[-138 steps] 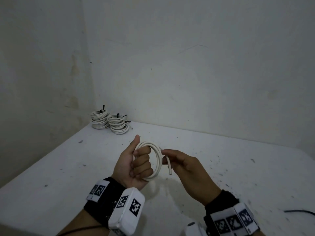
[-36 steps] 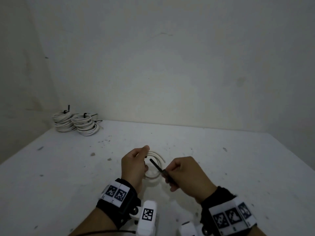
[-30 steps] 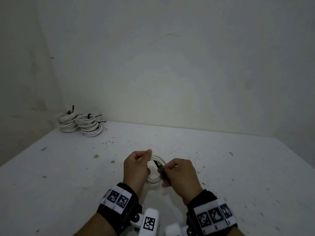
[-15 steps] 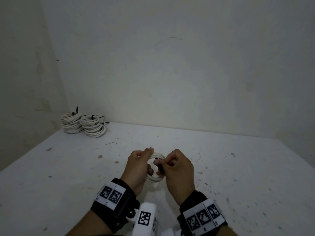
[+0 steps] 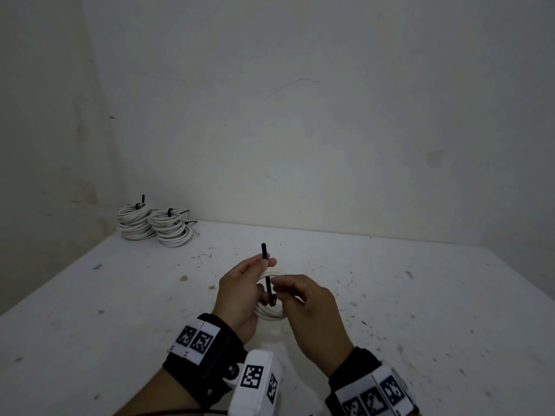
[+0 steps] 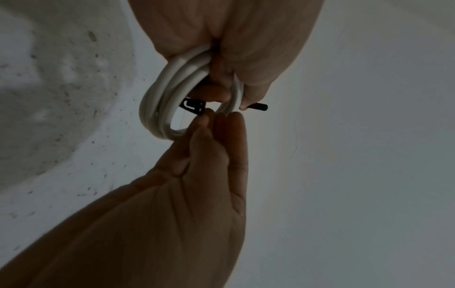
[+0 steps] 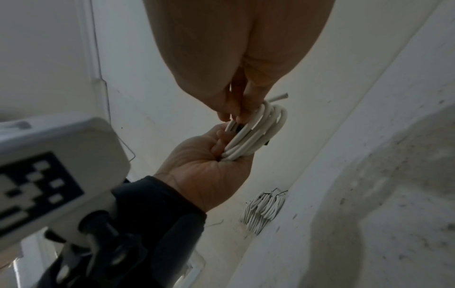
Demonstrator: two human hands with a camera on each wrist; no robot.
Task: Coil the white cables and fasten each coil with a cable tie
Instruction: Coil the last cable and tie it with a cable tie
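Note:
My left hand (image 5: 243, 291) grips a small coil of white cable (image 5: 268, 315) just above the white table, fingers curled through the loop. A black cable tie (image 5: 264, 253) runs up through the coil, its tail poking above my left thumb. My right hand (image 5: 286, 291) pinches the tie's lower end beside the coil. In the left wrist view the tie's head (image 6: 193, 106) sits inside the coil (image 6: 160, 101) at the right hand's fingertips (image 6: 209, 118), and its tail (image 6: 258, 106) shows past the loop. The right wrist view shows the coil (image 7: 261, 132) in my left palm (image 7: 204, 165).
Two stacks of tied white coils (image 5: 154, 226) with black tie tails stand in the back left corner against the walls; the same stacks (image 7: 262, 211) appear in the right wrist view. The speckled white table (image 5: 420, 310) stretches out to the right and front.
The tie, earlier slanted in my right hand beside the coil, now passes through the loop with its tail standing above my left thumb. My right hand has slid to the tie's lower end.

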